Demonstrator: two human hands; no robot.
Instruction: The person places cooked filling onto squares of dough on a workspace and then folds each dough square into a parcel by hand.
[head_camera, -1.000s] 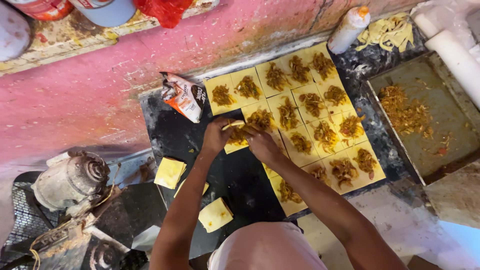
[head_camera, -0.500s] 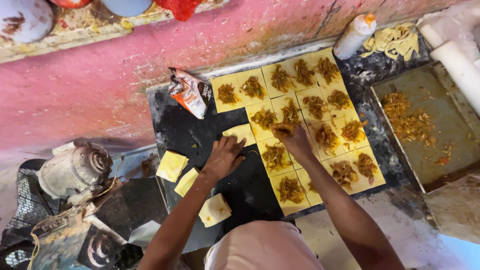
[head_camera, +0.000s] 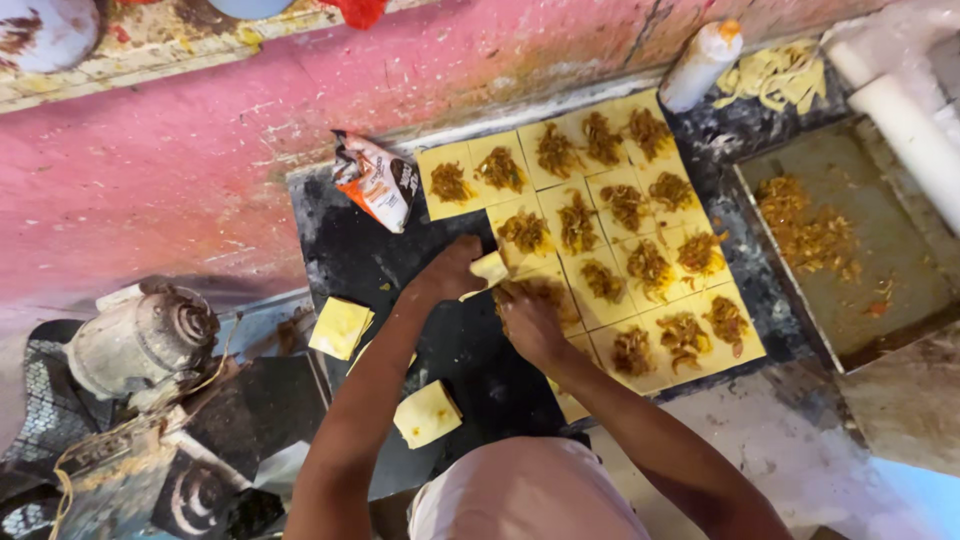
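Dough square sits pinched at the near-left edge of the filled sheet, on the dark surface. Your left hand grips its corner with curled fingers, and your right hand presses down just beside it, over a mound of shredded filling. The two hands almost touch. Rows of yellow squares topped with filling spread away to the right. Three folded parcels lie well apart on your left. A crumpled packet leans near the wall, a white bottle stands farther right, and a tray holds loose filling.
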